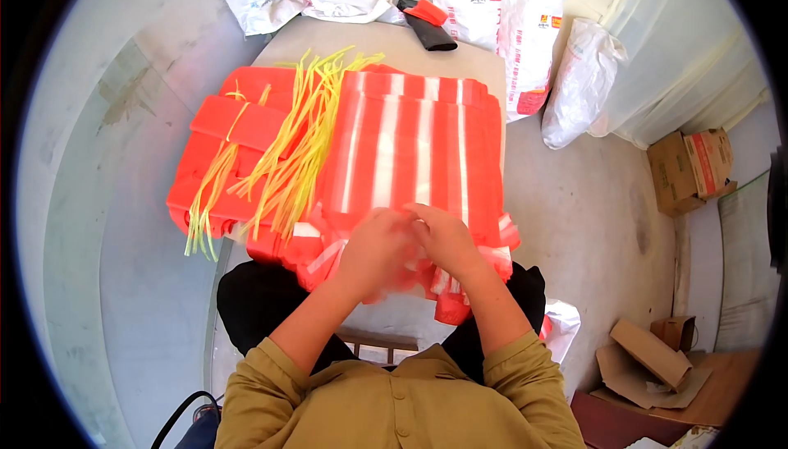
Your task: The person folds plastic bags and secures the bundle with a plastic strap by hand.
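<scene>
A stack of red and white striped plastic bags point(423, 141) lies on the table before me, its crumpled ends bunched at the near edge. My left hand point(382, 245) is over that near edge, its fingers smeared by motion. Close beside it, my right hand point(445, 240) is closed with its fingertips curled inward; what it grips, if anything, is hidden. Loose bag ends point(451, 305) hang below the right hand. Bundles of yellow-green plastic strips point(304, 141) rest along the stack's left side.
Folded red bags point(234, 133) are piled at the left, tied with yellow strips. A black and red object point(431, 26) sits at the table's far edge point(328, 36). White printed sacks point(525, 47) stand behind. Cardboard boxes point(689, 171) and opened cartons point(648, 363) are at the right.
</scene>
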A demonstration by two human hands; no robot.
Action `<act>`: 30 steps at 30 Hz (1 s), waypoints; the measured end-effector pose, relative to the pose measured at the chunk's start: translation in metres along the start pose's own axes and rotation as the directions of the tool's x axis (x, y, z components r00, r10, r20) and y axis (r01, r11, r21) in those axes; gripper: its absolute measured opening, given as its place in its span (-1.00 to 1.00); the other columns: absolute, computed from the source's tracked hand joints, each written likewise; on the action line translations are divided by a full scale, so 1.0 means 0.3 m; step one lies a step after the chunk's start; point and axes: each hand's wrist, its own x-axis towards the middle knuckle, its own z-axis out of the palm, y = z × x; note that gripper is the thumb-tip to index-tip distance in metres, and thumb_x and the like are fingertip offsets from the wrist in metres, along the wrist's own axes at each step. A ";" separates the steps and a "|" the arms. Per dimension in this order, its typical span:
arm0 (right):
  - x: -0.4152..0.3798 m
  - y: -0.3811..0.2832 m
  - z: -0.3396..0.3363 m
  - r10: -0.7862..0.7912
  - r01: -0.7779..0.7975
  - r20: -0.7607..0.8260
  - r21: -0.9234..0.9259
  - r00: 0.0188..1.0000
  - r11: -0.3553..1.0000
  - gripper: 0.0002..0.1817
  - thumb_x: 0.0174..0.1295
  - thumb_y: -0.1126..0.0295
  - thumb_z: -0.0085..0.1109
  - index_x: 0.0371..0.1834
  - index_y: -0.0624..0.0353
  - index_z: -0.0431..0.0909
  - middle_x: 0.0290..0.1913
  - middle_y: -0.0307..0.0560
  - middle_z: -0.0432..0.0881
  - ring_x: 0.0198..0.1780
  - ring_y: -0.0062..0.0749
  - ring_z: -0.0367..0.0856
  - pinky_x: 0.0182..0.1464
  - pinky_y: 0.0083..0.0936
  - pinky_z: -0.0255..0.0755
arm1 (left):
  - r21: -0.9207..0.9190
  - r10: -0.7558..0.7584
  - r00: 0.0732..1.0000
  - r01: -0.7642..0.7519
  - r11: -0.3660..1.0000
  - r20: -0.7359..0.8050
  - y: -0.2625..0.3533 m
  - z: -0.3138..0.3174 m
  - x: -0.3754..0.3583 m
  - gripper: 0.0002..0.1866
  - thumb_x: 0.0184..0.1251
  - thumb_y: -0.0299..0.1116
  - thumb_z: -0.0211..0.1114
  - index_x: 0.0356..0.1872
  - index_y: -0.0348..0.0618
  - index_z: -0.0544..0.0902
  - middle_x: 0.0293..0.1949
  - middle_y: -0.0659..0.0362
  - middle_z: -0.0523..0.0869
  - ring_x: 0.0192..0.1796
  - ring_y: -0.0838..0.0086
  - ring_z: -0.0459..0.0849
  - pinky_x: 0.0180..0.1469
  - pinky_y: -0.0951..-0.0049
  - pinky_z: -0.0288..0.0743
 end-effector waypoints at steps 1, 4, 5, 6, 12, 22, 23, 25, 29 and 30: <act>0.002 0.018 0.007 -0.026 0.027 -0.024 0.028 0.999 0.999 -0.65 0.46 0.42 0.14 0.28 0.11 0.62 0.12 0.07 0.75 0.07 0.03 0.74 0.07 -0.19 0.62 | -0.027 -0.003 1.000 0.003 1.000 0.003 -0.018 0.007 0.007 -0.80 0.04 -0.48 0.54 -0.27 -0.17 0.77 0.10 0.06 0.69 0.17 0.02 0.61 0.18 0.09 0.58; -0.003 0.062 0.020 -0.050 0.064 -0.117 0.117 0.992 0.991 -0.68 0.47 0.45 0.10 0.23 0.17 0.63 0.12 0.09 0.74 0.08 0.06 0.73 0.07 -0.19 0.61 | 0.018 0.012 0.999 -0.011 1.000 -0.035 -0.067 0.039 0.024 -0.83 0.09 -0.48 0.52 -0.29 -0.24 0.74 0.05 0.05 0.72 0.12 0.01 0.64 0.15 0.10 0.59; -0.015 0.062 0.017 -0.024 0.049 -0.159 0.152 0.987 0.987 -0.70 0.47 0.45 0.09 0.20 0.19 0.63 0.10 0.10 0.74 0.09 0.06 0.72 0.08 -0.19 0.61 | 0.012 -0.007 1.000 0.007 1.000 -0.012 -0.077 0.044 0.030 -0.84 0.10 -0.48 0.51 -0.30 -0.25 0.73 0.01 0.04 0.72 0.09 0.01 0.65 0.13 0.10 0.59; -0.029 0.055 0.010 0.003 0.036 -0.200 0.187 0.980 0.982 -0.71 0.47 0.46 0.09 0.17 0.21 0.64 0.09 0.11 0.73 0.09 0.06 0.72 0.09 -0.19 0.61 | 0.007 -0.026 1.000 0.026 1.000 0.010 -0.086 0.048 0.037 -0.84 0.11 -0.48 0.50 -0.32 -0.25 0.71 -0.02 0.04 0.73 0.06 0.01 0.66 0.11 0.10 0.58; -0.134 0.020 -0.011 -0.570 0.516 -0.103 -0.319 0.815 0.795 -0.82 0.21 0.52 0.27 -0.12 0.18 0.64 0.03 0.03 0.70 0.13 -0.05 0.69 0.16 -0.20 0.61 | 0.012 -0.104 0.995 0.104 0.995 -0.004 -0.089 0.067 0.056 -0.87 0.17 -0.49 0.45 -0.34 -0.24 0.64 -0.19 0.04 0.71 -0.08 0.02 0.66 -0.02 0.09 0.57; -0.096 0.072 0.008 -0.612 0.535 -0.055 -0.429 0.789 0.728 -0.60 0.10 0.54 0.31 0.06 0.32 0.64 0.14 0.00 0.67 0.21 -0.07 0.63 0.23 -0.24 0.58 | -0.013 -0.315 0.944 0.317 0.948 0.095 -0.109 0.057 0.004 -0.57 0.15 -0.45 0.47 0.10 -0.18 0.69 0.10 0.00 0.72 0.14 0.04 0.69 0.19 0.08 0.58; -0.096 0.070 0.007 -0.603 0.525 -0.049 -0.440 0.796 0.729 -0.60 0.11 0.54 0.30 0.07 0.31 0.63 0.14 0.00 0.67 0.21 -0.07 0.63 0.23 -0.24 0.58 | 0.063 -0.187 0.981 0.183 0.981 0.056 -0.106 0.046 -0.012 -0.56 0.13 -0.44 0.48 0.10 -0.18 0.69 0.11 0.01 0.71 0.15 0.04 0.69 0.21 0.07 0.57; -0.090 0.071 0.003 -0.588 0.510 -0.035 -0.458 0.808 0.728 -0.60 0.13 0.53 0.28 0.09 0.29 0.63 0.15 0.00 0.67 0.21 -0.06 0.64 0.22 -0.23 0.59 | 0.226 0.088 0.996 -0.087 0.970 0.008 -0.071 0.000 -0.024 -0.53 0.10 -0.41 0.51 0.11 -0.17 0.70 0.14 0.04 0.70 0.17 0.06 0.68 0.24 0.05 0.55; -0.077 0.057 -0.018 -0.455 0.419 0.023 -0.433 0.890 0.798 -0.61 0.21 0.49 0.23 0.14 0.23 0.62 0.17 -0.01 0.69 0.22 -0.05 0.65 0.21 -0.19 0.60 | 0.251 0.084 0.996 -0.086 0.964 0.021 -0.077 -0.001 -0.028 -0.53 0.12 -0.43 0.47 0.13 -0.17 0.69 0.15 0.06 0.70 0.18 0.08 0.68 0.26 0.06 0.53; -0.075 0.046 -0.025 -0.392 0.374 0.045 -0.417 0.919 0.828 -0.62 0.24 0.48 0.22 0.15 0.21 0.62 0.18 -0.01 0.69 0.23 -0.05 0.65 0.21 -0.18 0.60 | 0.269 0.091 0.995 -0.097 0.958 0.034 -0.094 0.003 -0.028 -0.53 0.13 -0.44 0.45 0.14 -0.17 0.69 0.15 0.06 0.70 0.19 0.09 0.68 0.26 0.07 0.54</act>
